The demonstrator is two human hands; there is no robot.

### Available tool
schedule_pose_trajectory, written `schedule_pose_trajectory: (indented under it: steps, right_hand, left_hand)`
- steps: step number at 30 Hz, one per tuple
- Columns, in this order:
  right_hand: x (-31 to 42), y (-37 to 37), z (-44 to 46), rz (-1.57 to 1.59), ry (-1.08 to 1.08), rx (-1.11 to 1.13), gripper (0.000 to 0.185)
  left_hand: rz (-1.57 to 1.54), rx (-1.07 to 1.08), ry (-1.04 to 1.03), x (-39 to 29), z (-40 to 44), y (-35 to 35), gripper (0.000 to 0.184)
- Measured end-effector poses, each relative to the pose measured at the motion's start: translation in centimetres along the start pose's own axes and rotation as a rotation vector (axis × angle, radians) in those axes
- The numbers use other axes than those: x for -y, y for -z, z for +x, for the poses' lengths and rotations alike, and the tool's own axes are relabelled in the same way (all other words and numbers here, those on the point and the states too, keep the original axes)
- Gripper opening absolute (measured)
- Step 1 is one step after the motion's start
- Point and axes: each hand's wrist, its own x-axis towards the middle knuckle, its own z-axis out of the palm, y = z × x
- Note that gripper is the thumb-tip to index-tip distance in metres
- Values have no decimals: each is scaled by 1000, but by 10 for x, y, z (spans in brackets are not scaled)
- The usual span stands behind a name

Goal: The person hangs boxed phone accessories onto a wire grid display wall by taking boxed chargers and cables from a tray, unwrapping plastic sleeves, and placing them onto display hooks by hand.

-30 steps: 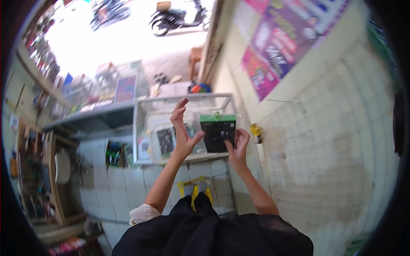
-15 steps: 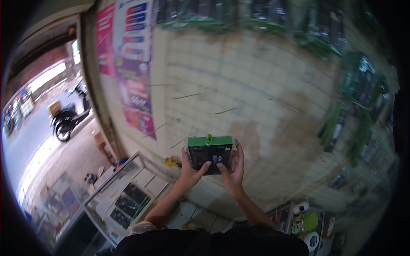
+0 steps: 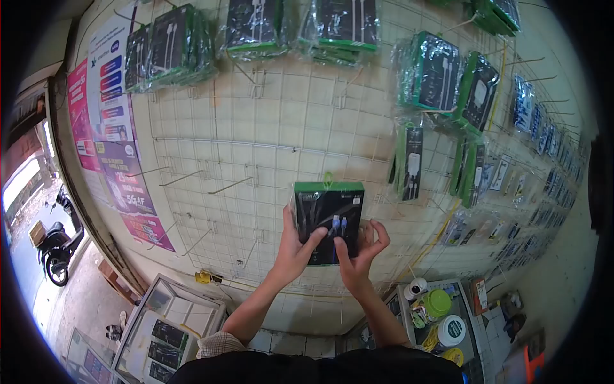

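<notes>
A black cable box with a green top edge (image 3: 329,224) stands upright in front of me, wrapped in clear plastic. A green hanging loop sticks up from its top, and blue cable plugs are printed on its face. My left hand (image 3: 295,246) grips its left side, thumb across the front. On the lower right, my right hand (image 3: 358,256) also holds it, thumb pressed to the front and one finger bent away from the edge. The fingers behind the box are hidden.
Similar packs (image 3: 435,70) hang on a wire grid wall (image 3: 268,150), where bare metal hooks (image 3: 230,184) jut out. A glass case (image 3: 137,333) with boxes is lower left. Jars (image 3: 451,329) stand on another case, lower right. Posters (image 3: 118,153) and a motorbike (image 3: 59,249) are left.
The view has turned to the right, bringing more hanging packs into sight. The box now stands more face-on to me and a little higher. A right finger has come away from its side.
</notes>
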Motion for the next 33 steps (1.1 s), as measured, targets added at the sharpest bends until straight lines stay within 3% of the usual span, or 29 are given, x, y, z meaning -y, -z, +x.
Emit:
schedule_pose_trajectory:
  steps: [3,5,7,9,11,17,19,24,33]
  right_hand:
    - [5,8,17,-264,191,-4,58]
    - [19,8,27,-307,238,-60,47]
    - [27,9,42,-513,316,-7,38]
    - [31,4,56,-483,333,-91,35]
    - [39,-1,75,-457,317,-110,34]
    - [41,-14,120,-492,387,-194,32]
    - [42,-16,132,-547,457,-220,32]
    - [34,-20,145,-565,324,-202,33]
    - [-57,-7,164,-589,114,-110,36]
  left_hand:
    - [7,91,-32,-6,18,-9,61]
    - [26,122,-35,-3,20,-14,64]
    - [143,32,-262,-5,28,-19,67]
    - [221,12,-333,-5,30,-18,67]
    - [379,151,-332,-9,38,-13,65]
    - [467,55,-458,-32,79,-19,62]
    - [419,94,-357,-38,88,-20,60]
    - [367,86,-302,-30,105,-21,55]
    - [465,70,-155,54,137,-12,53]
